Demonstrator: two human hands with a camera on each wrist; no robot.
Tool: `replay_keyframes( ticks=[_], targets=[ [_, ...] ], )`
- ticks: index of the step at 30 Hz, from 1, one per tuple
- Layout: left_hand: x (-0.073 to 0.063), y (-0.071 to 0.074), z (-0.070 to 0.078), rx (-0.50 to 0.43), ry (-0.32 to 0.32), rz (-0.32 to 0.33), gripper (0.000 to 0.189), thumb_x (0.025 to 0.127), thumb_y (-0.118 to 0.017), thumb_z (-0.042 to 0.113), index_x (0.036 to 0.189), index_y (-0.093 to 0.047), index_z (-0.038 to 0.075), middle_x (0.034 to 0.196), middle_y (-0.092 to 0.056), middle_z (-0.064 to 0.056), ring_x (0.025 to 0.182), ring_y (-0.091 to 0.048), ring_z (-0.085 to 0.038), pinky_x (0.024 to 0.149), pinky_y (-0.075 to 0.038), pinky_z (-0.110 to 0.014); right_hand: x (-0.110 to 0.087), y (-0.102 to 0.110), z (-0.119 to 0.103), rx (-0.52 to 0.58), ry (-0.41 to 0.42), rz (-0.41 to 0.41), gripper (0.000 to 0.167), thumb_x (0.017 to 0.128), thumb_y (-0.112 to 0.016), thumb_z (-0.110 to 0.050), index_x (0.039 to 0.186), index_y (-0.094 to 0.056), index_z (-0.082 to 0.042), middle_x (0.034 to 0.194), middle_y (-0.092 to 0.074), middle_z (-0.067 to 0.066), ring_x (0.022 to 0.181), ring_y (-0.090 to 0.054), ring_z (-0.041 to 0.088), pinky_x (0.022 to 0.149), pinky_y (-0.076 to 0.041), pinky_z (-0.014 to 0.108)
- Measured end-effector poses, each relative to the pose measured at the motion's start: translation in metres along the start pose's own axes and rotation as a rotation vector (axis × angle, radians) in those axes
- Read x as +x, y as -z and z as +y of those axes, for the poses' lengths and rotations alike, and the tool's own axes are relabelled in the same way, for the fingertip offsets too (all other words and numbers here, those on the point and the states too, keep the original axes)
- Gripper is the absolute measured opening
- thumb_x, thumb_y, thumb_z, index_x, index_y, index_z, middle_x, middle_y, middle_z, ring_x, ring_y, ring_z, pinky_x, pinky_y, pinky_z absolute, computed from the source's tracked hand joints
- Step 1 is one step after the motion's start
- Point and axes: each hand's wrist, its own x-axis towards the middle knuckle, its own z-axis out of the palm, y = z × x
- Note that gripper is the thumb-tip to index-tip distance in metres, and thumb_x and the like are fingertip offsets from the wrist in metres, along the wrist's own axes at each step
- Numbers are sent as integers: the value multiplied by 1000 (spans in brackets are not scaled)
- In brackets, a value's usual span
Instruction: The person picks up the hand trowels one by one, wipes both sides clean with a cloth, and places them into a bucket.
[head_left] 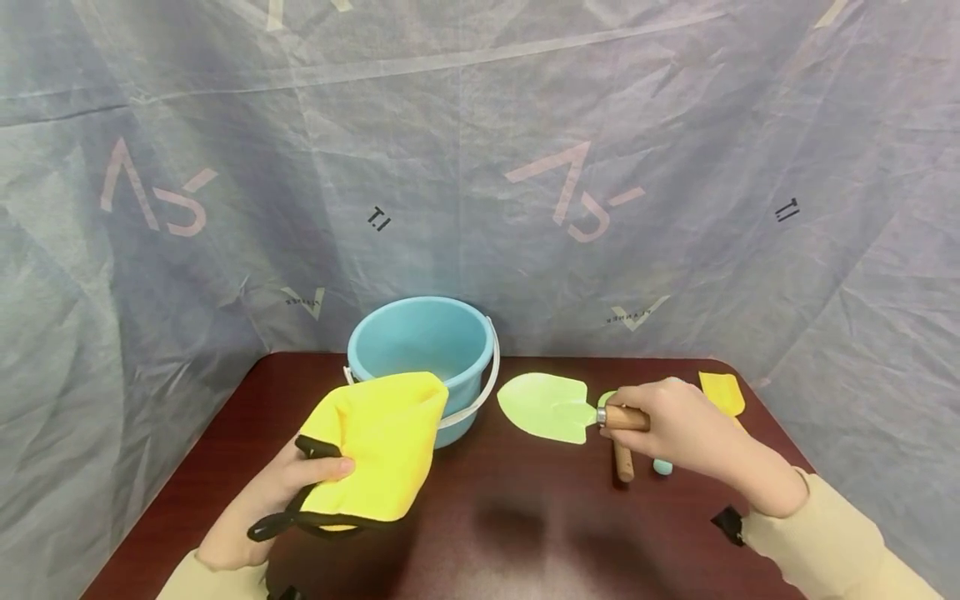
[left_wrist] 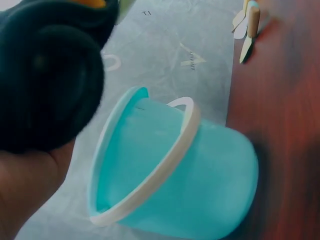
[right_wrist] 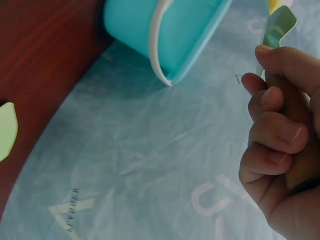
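My left hand (head_left: 300, 475) holds a yellow piece of fabric (head_left: 386, 442) with black edging and a black loop, its thumb pressed on the front; the fingers behind are hidden. The fabric overlaps the near side of a light blue bucket (head_left: 360, 367) in the head view. In the left wrist view a dark rounded shape (left_wrist: 55, 85) covers most of that hand. Raised over the table, my right hand (head_left: 675, 425) grips a garden trowel (head_left: 543, 407) by its wooden handle, fingers curled round it. Its pale green blade points left toward the bucket.
The bucket's white handle (head_left: 491, 375) hangs down at its side. Under and beyond my right hand lie a wooden-handled tool (head_left: 623, 462), a tool with a light blue end (head_left: 662, 467) and a yellow piece (head_left: 722, 393). Grey sheeting (head_left: 465, 167) hangs behind the dark red table (head_left: 465, 500).
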Motion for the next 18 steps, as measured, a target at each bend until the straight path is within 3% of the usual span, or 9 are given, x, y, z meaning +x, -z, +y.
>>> replay_keyframes(
  ticks=[4, 10, 13, 18],
  targets=[
    [8, -6, 6, 147, -61, -20, 47, 89, -48, -8, 134, -42, 7, 121, -62, -12, 101, -65, -32, 79, -54, -48, 18, 8, 1, 98, -79, -49, 29, 74, -77, -12, 70, -51, -24, 64, -18, -20, 53, -26, -7, 47, -27, 14],
    [21, -17, 8, 589, -193, -18, 55, 84, -62, -6, 134, -44, 6, 113, -63, -8, 92, -67, -20, 71, -57, -38, 43, 14, 6, 152, -91, -78, 24, 76, -76, -14, 72, -54, -21, 62, -20, -16, 53, -23, -4, 49, -33, 16],
    [27, -23, 7, 773, -213, 14, 56, 80, -69, -1, 131, -48, 12, 107, -62, -6, 88, -64, -16, 71, -56, -33, 57, 15, 6, 143, -105, -93, 24, 77, -76, -17, 71, -53, -21, 61, -20, -15, 53, -23, -3, 50, -34, 17],
    [34, -34, 5, 1043, -234, 96, 67, 71, -75, 0, 127, -52, 28, 107, -62, 8, 85, -58, -11, 70, -51, -27, 80, 14, 3, 117, -128, -112, 24, 78, -77, -25, 71, -54, -20, 58, -24, -13, 51, -29, -1, 52, -36, 19]
  ],
)
